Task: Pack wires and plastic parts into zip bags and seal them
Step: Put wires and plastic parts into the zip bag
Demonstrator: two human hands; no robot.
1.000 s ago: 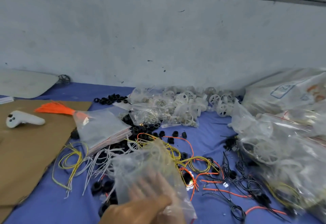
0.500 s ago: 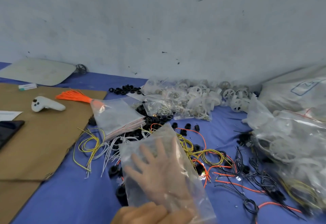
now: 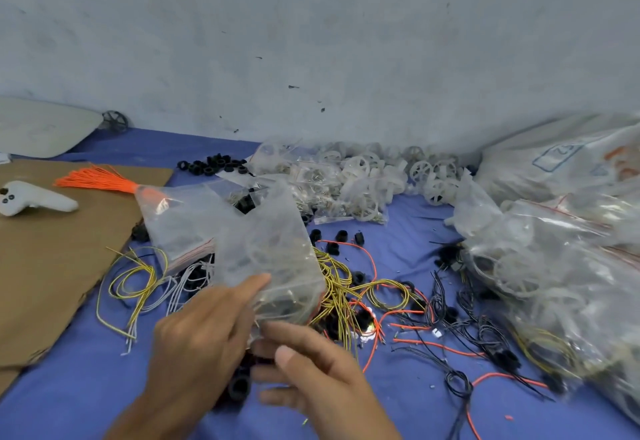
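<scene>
While raised over the tangle of yellow wires [image 3: 332,280] on the blue desk [image 3: 408,228], clear zip bag [image 3: 273,259] pinched at its lower end by left hand [image 3: 204,332], thumb on top. Right hand [image 3: 311,370] just beneath, fingers [image 3: 277,332] loosely spread, touching the bag's bottom edge.

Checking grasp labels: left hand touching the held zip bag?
Touching. Head view: left hand fingers press on the clear zip bag's lower edge.
</scene>
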